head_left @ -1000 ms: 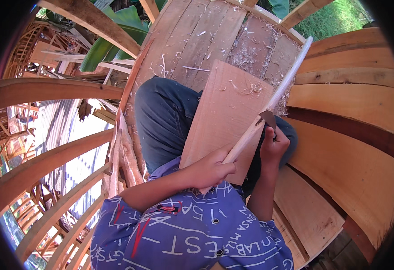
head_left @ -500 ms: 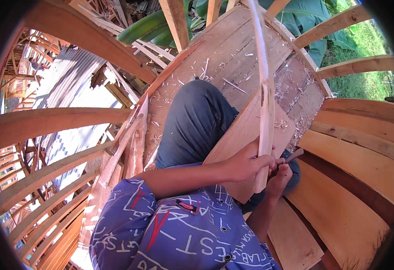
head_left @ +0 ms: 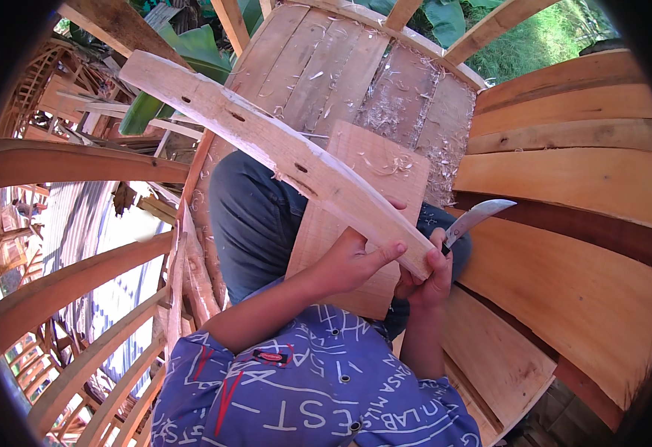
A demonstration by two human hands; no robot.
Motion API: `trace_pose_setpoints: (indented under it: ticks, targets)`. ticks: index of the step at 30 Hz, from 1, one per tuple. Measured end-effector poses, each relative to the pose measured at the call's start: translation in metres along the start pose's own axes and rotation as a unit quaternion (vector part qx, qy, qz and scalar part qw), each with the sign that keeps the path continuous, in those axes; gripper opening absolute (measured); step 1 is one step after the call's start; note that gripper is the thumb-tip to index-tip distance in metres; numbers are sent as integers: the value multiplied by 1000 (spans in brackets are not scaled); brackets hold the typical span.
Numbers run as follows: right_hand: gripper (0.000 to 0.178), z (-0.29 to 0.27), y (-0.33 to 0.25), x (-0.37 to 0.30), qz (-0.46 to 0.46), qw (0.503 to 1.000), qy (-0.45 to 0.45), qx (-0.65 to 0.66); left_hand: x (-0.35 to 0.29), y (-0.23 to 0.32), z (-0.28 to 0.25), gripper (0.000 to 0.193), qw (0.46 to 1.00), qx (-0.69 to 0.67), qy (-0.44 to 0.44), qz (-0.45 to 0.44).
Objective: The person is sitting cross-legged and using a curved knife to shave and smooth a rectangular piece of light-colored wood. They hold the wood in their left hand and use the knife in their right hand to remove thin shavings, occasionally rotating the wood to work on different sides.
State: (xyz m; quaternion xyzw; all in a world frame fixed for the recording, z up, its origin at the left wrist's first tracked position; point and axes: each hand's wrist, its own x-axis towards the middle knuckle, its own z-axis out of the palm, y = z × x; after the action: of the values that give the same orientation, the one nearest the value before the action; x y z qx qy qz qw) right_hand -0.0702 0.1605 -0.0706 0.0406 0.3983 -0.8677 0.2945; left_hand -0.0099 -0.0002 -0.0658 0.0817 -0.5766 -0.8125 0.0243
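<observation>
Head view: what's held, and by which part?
The left grip and right grip hold the wooden bar near its lower-right end. The right grip also holds the knife by its handle, mostly hidden.

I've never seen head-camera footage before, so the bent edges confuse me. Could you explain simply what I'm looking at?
There is no machine here: these are a person's own bare hands. All the pictures come from one wide fisheye camera worn on the head, looking down, so straight edges curve near the rim. Picture left is the person's left.

The left hand grips a long wooden piece with several dark slots. The right hand holds a curved knife, its blade pointing away from the wood, and also touches the wood's near end.

Beneath, a flat board lies over the lap, across dark trousers. Beyond it, the planked floor is scattered with pale shavings.
</observation>
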Motion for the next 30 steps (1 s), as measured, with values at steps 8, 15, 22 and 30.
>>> trace_pose_setpoints:
  ticks: [8,15,22,30]
  targets:
    - [42,-18,-33,-4,-104,985,12,-136,-16,53,-18,34,947,218,-234,-16]
    - [41,-55,-45,3,-124,981,32,-144,0,124,-58,47,818,553,-71,137]
    - [45,-68,-55,2,-151,981,-15,-124,16,120,-77,50,684,711,-140,84]
    - [34,-76,-62,11,-193,978,-16,-72,17,95,-74,31,767,497,-359,-190]
